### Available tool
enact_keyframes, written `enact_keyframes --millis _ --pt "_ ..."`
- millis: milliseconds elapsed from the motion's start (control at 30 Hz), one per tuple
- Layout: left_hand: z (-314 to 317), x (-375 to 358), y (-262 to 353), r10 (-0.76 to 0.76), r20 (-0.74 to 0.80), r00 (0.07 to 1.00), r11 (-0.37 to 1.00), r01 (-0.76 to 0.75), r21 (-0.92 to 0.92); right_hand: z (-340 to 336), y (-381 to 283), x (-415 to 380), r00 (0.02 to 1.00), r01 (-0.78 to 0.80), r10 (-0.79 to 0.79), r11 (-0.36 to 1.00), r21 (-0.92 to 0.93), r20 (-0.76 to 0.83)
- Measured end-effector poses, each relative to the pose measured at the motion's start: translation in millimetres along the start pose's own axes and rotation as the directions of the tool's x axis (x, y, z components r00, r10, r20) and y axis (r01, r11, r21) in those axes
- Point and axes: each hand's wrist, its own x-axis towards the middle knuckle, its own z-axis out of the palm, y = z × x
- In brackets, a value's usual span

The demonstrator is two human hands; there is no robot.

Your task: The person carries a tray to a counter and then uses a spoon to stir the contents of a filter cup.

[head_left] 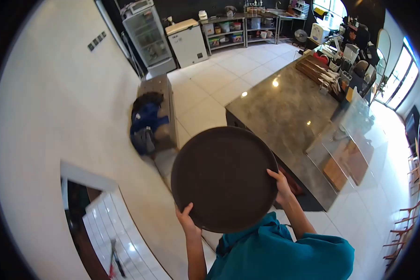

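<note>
A large round dark brown serving tray (225, 179) is held out in front of my body, its flat face turned up toward me and nothing lying on it. My left hand (188, 221) grips the lower left rim, thumb over the edge. On the right rim, my right hand (281, 186) has its thumb on the upper side too. The other fingers of both hands are hidden behind the tray. Just beyond the tray's right side is the stone-topped counter (275, 109).
On the counter stand a glass case (340, 154) with wooden boards and a wooden utensil box (311, 70). A bench (156, 84) with dark and blue cloth (147, 121) lines the left wall. A glass-door fridge (149, 39), chest freezer (187, 44) and shelves (225, 35) stand at the back.
</note>
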Motion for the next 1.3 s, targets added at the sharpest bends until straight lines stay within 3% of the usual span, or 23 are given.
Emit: enact_keyframes --millis 100,200,267,300,433,567,600,733,833,900,967,1033,1167,1233,1300 --pt "26 85 8 -0.044 0.164 0.985 0.99 0.065 -0.128 21 1 79 0.995 0.005 0.001 0.998 0.063 -0.104" --pt "23 158 24 0.018 -0.015 1.0 0.997 -0.016 0.079 74 0 149 0.991 -0.062 0.059 0.998 -0.019 -0.123" --pt "9 201 35 0.015 -0.007 1.0 1.0 -0.014 0.015 107 -14 206 0.981 -0.189 0.189 0.982 -0.004 0.041" --pt "10 230 39 0.009 0.036 0.999 0.997 -0.006 -0.079 129 -16 232 0.982 -0.179 0.18 0.984 -0.019 0.052" --pt "47 308 77 0.074 0.03 0.997 0.995 -0.071 -0.074 203 -33 316 0.995 -0.088 0.094 0.977 -0.195 0.023" --pt "95 401 91 0.069 0.064 0.996 0.997 -0.066 -0.047 217 -35 401 0.997 0.012 -0.029 0.975 -0.222 -0.073" --pt "107 435 89 0.052 0.095 0.994 0.998 -0.047 -0.051 204 -28 429 0.995 0.094 -0.098 0.975 -0.201 -0.008" --pt "166 536 84 -0.124 0.331 0.935 0.992 0.113 0.053 212 -55 459 0.928 0.083 -0.116 0.991 -0.107 -0.354" --pt "245 594 63 -0.314 0.511 0.8 0.948 0.239 0.209 183 -65 469 0.78 0.285 -0.352 0.936 -0.206 -0.517" --pt "300 617 47 -0.447 0.597 0.666 0.89 0.269 0.367 168 -68 451 0.638 0.383 -0.409 0.904 -0.191 -0.653" --pt "355 617 25 -0.512 0.699 0.499 0.859 0.302 0.413 162 -63 433 0.521 0.47 -0.444 0.862 -0.19 -0.729" --pt "402 611 -12 -0.571 0.778 0.263 0.819 0.25 0.516 164 -58 404 0.331 0.616 -0.399 0.778 -0.124 -0.855" --pt "470 552 -82 -0.718 0.687 -0.11 0.666 0.176 0.725 151 -33 360 -0.04 0.747 -0.377 0.604 -0.279 -0.925" --pt "479 518 -114 -0.711 0.683 -0.166 0.671 0.129 0.73 136 -25 350 -0.231 0.777 -0.26 0.531 -0.338 -0.938" --pt "499 501 -142 -0.701 0.679 -0.218 0.685 0.058 0.726 125 -26 340 -0.231 0.777 -0.279 0.524 -0.349 -0.932"
